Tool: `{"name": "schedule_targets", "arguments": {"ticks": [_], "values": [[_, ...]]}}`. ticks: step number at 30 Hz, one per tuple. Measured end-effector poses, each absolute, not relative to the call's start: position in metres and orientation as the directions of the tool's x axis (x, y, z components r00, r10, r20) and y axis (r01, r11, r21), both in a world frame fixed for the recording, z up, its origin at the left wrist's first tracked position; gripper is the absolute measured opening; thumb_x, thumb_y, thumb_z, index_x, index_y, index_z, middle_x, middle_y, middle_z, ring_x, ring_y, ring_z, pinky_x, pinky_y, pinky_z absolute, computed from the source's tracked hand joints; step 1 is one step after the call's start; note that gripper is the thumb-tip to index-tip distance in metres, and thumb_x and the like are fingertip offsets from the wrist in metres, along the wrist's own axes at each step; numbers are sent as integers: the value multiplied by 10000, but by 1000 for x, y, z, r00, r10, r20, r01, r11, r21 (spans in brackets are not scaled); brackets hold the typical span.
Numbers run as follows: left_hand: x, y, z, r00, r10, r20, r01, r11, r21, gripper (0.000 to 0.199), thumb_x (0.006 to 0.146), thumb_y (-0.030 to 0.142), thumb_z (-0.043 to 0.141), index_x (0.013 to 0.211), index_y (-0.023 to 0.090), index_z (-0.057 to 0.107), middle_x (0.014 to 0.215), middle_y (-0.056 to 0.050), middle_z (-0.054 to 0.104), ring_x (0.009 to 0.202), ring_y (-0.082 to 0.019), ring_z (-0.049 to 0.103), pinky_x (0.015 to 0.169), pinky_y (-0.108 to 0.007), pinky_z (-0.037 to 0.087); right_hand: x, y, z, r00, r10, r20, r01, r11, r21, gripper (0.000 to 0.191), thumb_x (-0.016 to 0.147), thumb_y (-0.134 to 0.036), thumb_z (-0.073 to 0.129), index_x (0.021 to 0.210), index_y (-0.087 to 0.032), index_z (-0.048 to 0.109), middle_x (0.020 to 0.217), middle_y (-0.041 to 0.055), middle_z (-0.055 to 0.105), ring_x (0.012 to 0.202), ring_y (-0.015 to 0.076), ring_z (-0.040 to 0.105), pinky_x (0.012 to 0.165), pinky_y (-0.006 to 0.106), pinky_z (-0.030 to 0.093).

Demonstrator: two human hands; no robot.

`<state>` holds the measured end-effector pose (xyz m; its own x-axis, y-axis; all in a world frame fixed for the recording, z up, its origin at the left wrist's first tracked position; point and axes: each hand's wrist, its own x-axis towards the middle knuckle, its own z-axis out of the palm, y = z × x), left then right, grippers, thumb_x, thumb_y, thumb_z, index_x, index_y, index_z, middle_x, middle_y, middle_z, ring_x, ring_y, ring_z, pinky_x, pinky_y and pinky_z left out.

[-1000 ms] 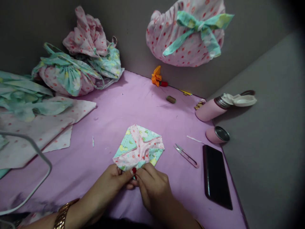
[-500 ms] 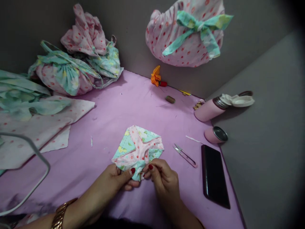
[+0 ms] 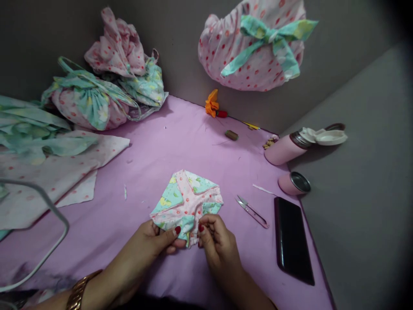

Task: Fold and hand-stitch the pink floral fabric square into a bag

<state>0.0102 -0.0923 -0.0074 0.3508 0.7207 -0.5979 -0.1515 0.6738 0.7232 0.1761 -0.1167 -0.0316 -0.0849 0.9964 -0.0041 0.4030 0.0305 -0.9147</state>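
A small patchwork cloth (image 3: 190, 200), pink dotted with mint floral corner patches, is spread in front of me. My left hand (image 3: 161, 239) is closed on its lower left edge, thumb on top and fingers underneath. At the lower right edge, my right hand (image 3: 214, 237) is closed in a pinch against the cloth. Whatever lies between those fingertips is too small to make out. A narrow pink part of the cloth hangs down between the two hands. To the right of my right hand lie thread snips (image 3: 252, 212), blades apart.
A black phone (image 3: 294, 241), a pink cup (image 3: 294, 183) and a pink flask (image 3: 287, 147) line the right edge. A thread spool (image 3: 231, 135) lies behind. Fabric bundles (image 3: 93, 101) and loose dotted cloth (image 3: 74, 168) fill the left. A grey cable (image 3: 54, 211) loops at left.
My right hand has shifted slightly, its pinch now at the cloth's edge. The mint lower flap has moved a little left, showing more pink cloth between my hands.
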Motion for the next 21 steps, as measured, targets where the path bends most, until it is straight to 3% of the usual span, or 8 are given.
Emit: {"name": "schedule_targets", "arguments": {"ticks": [5, 10, 21], "values": [[7, -94, -4, 361, 703, -613, -225, 703, 675, 196, 788, 334, 600, 837, 176, 705, 711, -7, 702, 679, -111, 585, 625, -174, 424, 175, -118, -30, -186, 981, -60, 345, 9, -938, 118, 886, -192, 389, 872, -184, 505, 615, -19, 549, 489, 95, 539, 479, 185, 430], [4, -96, -6, 353, 698, -623, -226, 709, 668, 214, 791, 347, 594, 768, 169, 712, 663, -14, 708, 646, -108, 603, 614, -169, 436, 171, -117, -25, -267, 960, 80, 440, 195, -877, 138, 840, -137, 457, 826, -173, 590, 603, -15, 584, 510, 90, 551, 522, 176, 423], [5, -94, -7, 329, 704, -629, -163, 698, 697, 217, 775, 355, 595, 742, 172, 708, 673, -30, 725, 655, -129, 616, 626, -197, 447, 167, -117, -23, -232, 962, 145, 483, 243, -841, 162, 763, -66, 510, 791, -149, 647, 647, 7, 663, 508, 85, 578, 503, 158, 414]]}}
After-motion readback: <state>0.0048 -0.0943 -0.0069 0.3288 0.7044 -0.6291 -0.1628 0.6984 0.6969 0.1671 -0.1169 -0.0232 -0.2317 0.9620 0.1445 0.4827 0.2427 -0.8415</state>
